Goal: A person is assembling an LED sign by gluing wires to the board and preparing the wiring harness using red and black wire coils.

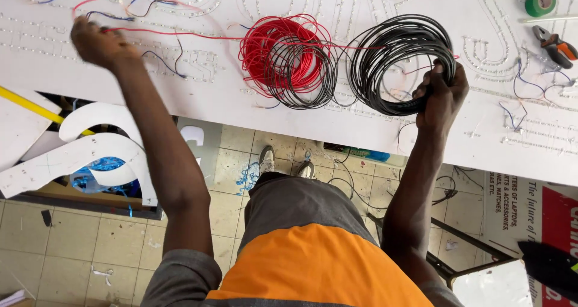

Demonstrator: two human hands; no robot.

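The right hand (442,93) was closed tight around the lower right side of a coil of black wire (397,60), which lay on the white counter (198,99). The left hand (96,42), blurred, reached far to the left along the counter with its grip closed on a strand of red wire (174,34) that ran back to a coil of red wire (283,51). That red coil sat just beside the black one, mixed with some black turns at its lower edge.

The counter was a large white board set with rows of small lights outlining letters, with short blue and black leads scattered across it. A roll of green tape (540,2) and a pair of orange-handled pliers (557,45) lay at its far right end.

Below the counter edge, the floor (72,247) was pale, dirty tile. White cut-out letter shapes (90,150) leaned at the left, and a printed red and white sign (530,204) lay at the right.
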